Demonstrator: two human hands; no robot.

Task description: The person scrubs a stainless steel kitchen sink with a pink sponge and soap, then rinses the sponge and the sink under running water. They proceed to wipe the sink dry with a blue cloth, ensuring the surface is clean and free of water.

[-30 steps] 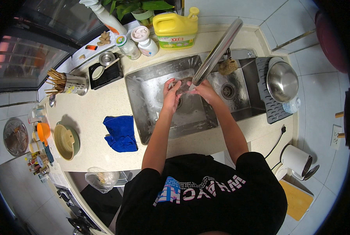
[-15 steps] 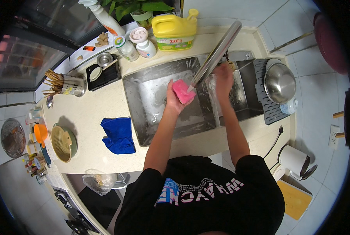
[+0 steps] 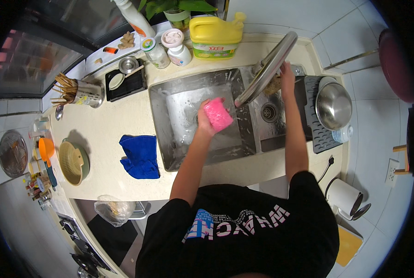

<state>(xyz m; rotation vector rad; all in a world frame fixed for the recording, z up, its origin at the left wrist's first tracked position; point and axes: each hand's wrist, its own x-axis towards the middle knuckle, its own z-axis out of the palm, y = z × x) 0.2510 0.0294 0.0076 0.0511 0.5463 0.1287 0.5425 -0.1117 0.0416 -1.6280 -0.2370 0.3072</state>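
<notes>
Right hand [image 3: 287,78] now farther back, faucet [image 3: 268,70] between it and pink sponge [image 3: 219,116]

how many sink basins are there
2: the larger left basin, below the left hand and pink sponge, and the narrower right basin beside it, partly covered by the right forearm.

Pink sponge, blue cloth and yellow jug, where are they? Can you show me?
Pink sponge [image 3: 219,115]: head view, on the middle of its pink face.
Blue cloth [image 3: 140,157]: head view, on the middle of its fabric.
Yellow jug [image 3: 216,34]: head view, on its body, above the label.
</notes>
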